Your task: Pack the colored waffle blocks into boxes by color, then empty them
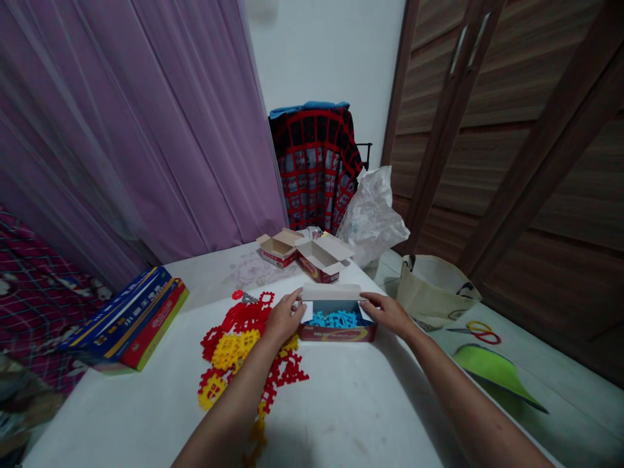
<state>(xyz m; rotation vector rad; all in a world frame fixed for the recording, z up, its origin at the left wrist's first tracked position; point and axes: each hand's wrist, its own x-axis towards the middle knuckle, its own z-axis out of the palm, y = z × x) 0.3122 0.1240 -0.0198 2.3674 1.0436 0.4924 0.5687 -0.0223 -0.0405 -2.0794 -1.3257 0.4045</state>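
A small red cardboard box (pixel 336 333) lies open on the white table (pixel 341 403), with blue plastic interlocking pieces (pixel 335 318) inside. My left hand (pixel 283 316) grips the box's left end, fingers curled on its flap. My right hand (pixel 387 312) holds the right end the same way. Just left of the box lies a pile of red and yellow interlocking pieces (pixel 244 344), partly under my left forearm.
Two more open red boxes (pixel 305 255) sit at the table's far edge. A stack of books (pixel 131 318) lies at the left. A crumpled plastic bag (pixel 371 218), a tote bag (pixel 433 290), scissors (pixel 480 331) and a green sheet (pixel 492 367) are on the floor at right.
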